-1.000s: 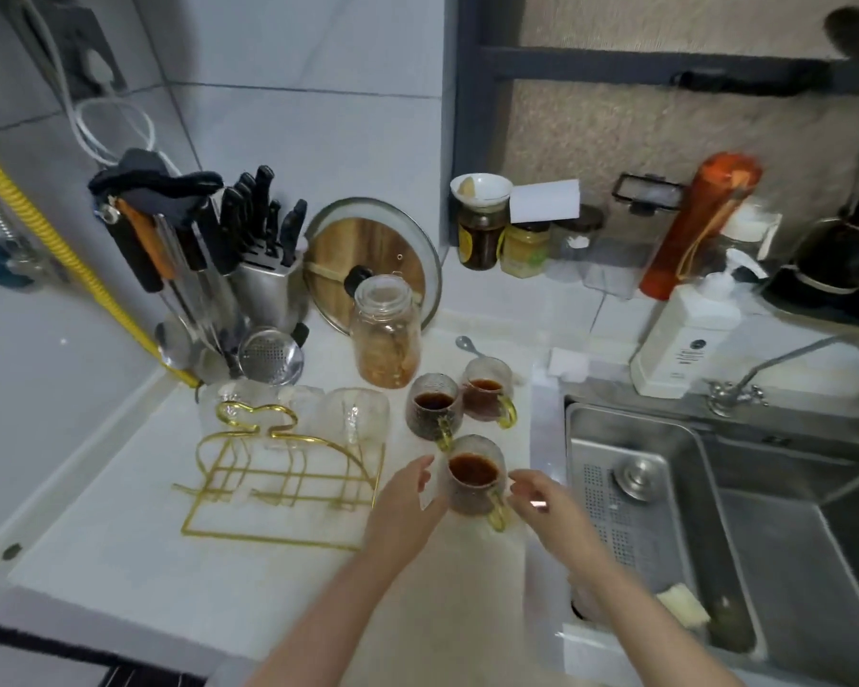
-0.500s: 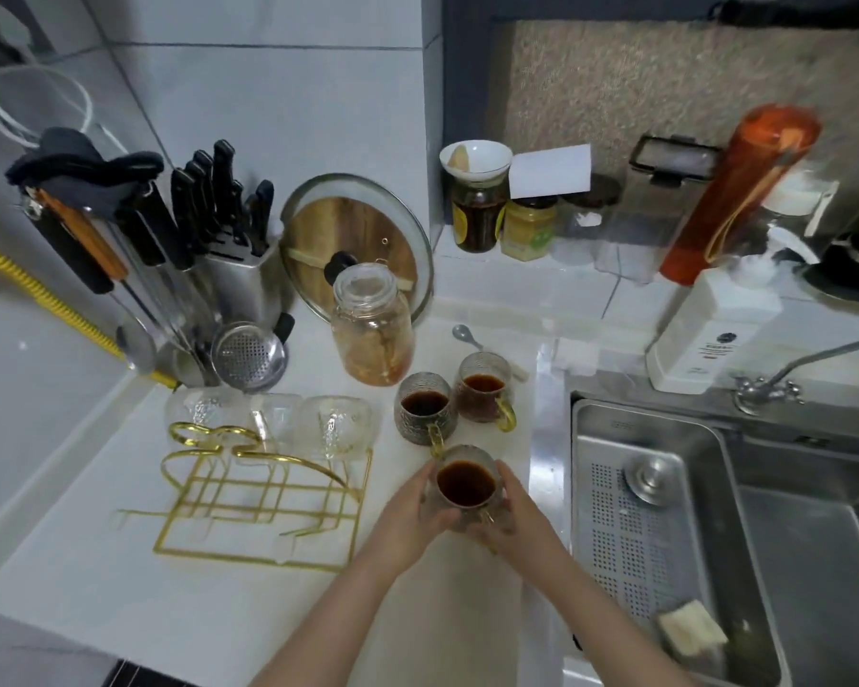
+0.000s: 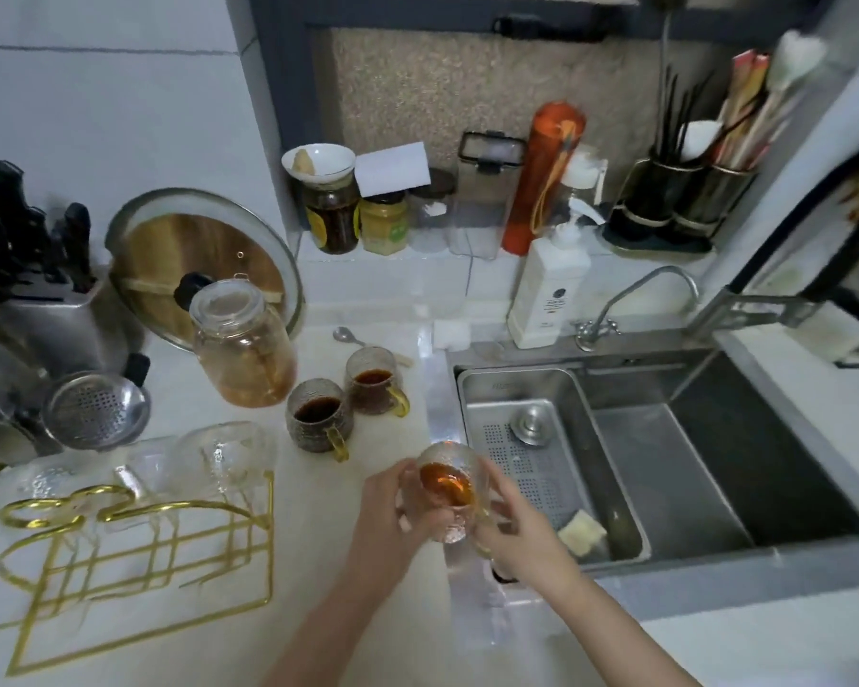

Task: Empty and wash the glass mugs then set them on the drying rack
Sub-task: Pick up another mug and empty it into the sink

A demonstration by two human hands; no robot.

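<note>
Both hands hold one glass mug (image 3: 446, 490) w/ amber-brown liquid, lifted off the bench at its right edge, just beside the sink (image 3: 705, 488). Left hand (image 3: 385, 513) wraps the mug's left side, fingers curled round the glass. Right hand (image 3: 519, 530) grips the right side, fingers curled at the handle. Mug looks tilted, mouth toward the camera.

Two more full mugs stand on the bench toward the back: front mug (image 3: 318, 414) and rear mug (image 3: 374, 389), touching or nearly so, gold handles pointing right-front. Glass jar (image 3: 241, 342) just left of them, pot lid (image 3: 204, 262) leaning behind it.

Gold wire drying rack (image 3: 135, 552) sits at the bench's front-left, w/ clear glassware (image 3: 219, 453) at its back edge. Spoon (image 3: 348, 335) lies behind the rear mug. Sponge (image 3: 582, 532) in the sink's front-left corner. White soap dispenser (image 3: 549, 295) stands at the sink's back edge, next to the tap (image 3: 636, 304).
</note>
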